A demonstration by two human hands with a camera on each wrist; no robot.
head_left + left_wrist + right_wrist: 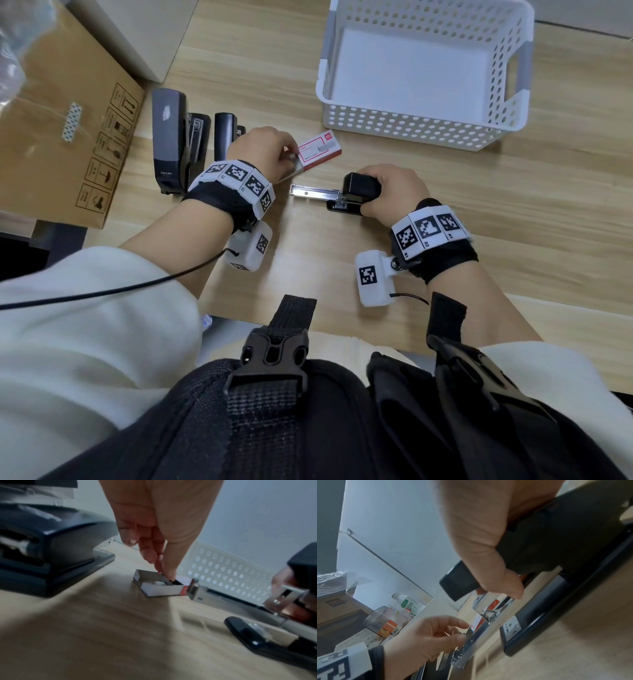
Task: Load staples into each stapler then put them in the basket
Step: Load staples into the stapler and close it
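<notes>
Stapler (pixel 356 195) gripped by right hand (pixel 394 192); left hand (pixel 263 150) fingertips pinching inside staple box (pixel 317 150).

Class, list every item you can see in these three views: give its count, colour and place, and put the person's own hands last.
Stapler: one, black, opened, metal staple rail slid out leftward, held on the table.
Other staplers: two, black and grey, at the table's left.
Staple box: one, red and white, tray slid open, table centre.
Basket: one, white, perforated, far right.
Cardboard box: one, brown, far left.
Table: one, light wood.
Left hand: fingertips in the staple box tray.
Right hand: grips the opened stapler.
</notes>
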